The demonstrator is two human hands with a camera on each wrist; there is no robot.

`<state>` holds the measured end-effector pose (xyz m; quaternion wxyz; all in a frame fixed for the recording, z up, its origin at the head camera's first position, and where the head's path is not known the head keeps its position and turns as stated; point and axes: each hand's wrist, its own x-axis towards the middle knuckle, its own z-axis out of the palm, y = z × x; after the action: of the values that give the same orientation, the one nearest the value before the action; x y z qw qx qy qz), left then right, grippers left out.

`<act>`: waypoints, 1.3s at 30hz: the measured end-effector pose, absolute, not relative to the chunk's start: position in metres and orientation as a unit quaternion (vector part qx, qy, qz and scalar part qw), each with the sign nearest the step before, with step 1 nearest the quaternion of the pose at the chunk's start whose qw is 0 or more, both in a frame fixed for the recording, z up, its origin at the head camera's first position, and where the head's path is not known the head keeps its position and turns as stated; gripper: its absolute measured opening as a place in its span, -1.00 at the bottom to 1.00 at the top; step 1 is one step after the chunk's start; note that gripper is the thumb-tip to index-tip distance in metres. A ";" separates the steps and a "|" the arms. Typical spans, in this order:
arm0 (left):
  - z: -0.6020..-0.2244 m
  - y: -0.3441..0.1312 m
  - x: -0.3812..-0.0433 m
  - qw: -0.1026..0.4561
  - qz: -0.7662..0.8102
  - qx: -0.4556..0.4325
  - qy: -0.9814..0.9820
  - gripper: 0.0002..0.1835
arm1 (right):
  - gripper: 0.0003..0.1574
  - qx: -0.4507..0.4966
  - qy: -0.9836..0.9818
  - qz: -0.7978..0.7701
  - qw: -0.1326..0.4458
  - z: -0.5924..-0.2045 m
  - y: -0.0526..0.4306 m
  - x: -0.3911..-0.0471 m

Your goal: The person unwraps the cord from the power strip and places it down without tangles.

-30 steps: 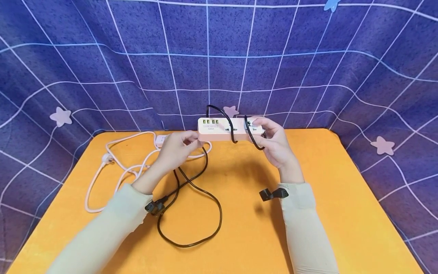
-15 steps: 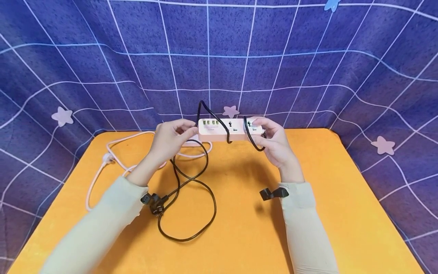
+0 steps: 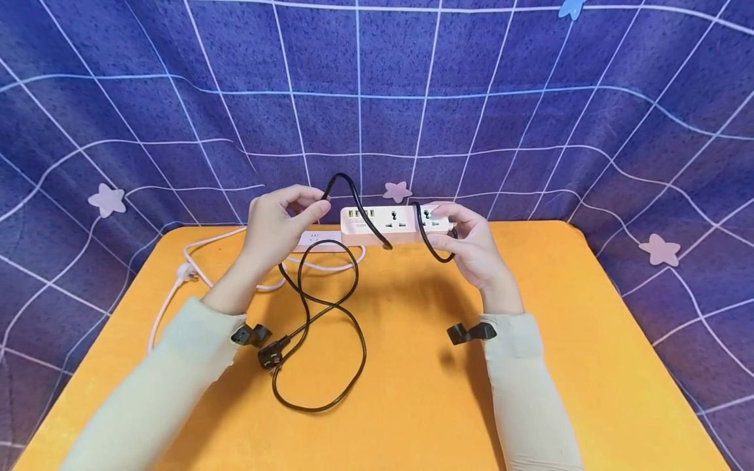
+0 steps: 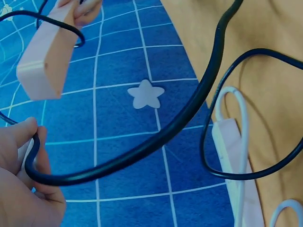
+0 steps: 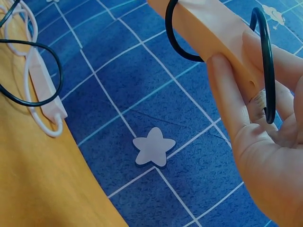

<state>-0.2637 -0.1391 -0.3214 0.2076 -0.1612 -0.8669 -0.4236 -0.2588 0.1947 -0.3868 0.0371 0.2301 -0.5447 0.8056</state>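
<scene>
My right hand [image 3: 474,248] grips the right end of a white power strip [image 3: 377,221], holding it up above the far part of the table. Its face shows several USB ports and two sockets. The strip's black cord [image 3: 355,190] loops round its body near the right end and across its middle. To the left, my left hand [image 3: 279,222] pinches this cord between thumb and fingers, level with the strip's left end. From there the cord hangs to the table in loose loops, ending in a black plug [image 3: 271,355]. In the left wrist view the cord [image 4: 156,139] bends round the fingertips.
A second white power strip [image 3: 318,239] lies at the table's far edge, partly behind the held one, with a white cord and white plug [image 3: 186,271] at left. The orange table [image 3: 424,392] meets a blue gridded curtain [image 3: 389,124] with star shapes [image 3: 658,250].
My left hand has moved left and up from the strip's end, drawing the black cord with it. The cord's bend across the strip has shifted left. My right hand stays in place.
</scene>
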 end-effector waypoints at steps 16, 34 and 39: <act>-0.286 -0.132 -0.237 0.282 -0.419 -0.205 -0.838 -0.84 | -0.33 0.205 -0.554 0.805 0.052 -0.386 0.194 -0.260; -0.262 -0.127 -0.196 0.318 -0.395 -0.280 -0.815 -0.87 | -0.34 0.181 -0.550 0.812 0.072 -0.386 0.193 -0.262; -0.263 -0.126 -0.187 0.316 -0.386 -0.305 -0.811 -0.85 | -0.34 0.176 -0.549 0.814 0.073 -0.386 0.193 -0.261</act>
<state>-0.1870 -0.1263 -0.2634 0.3155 -0.3052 -0.8115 -0.3857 -0.2615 0.1935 -0.3857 0.0726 0.1756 -0.5486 0.8142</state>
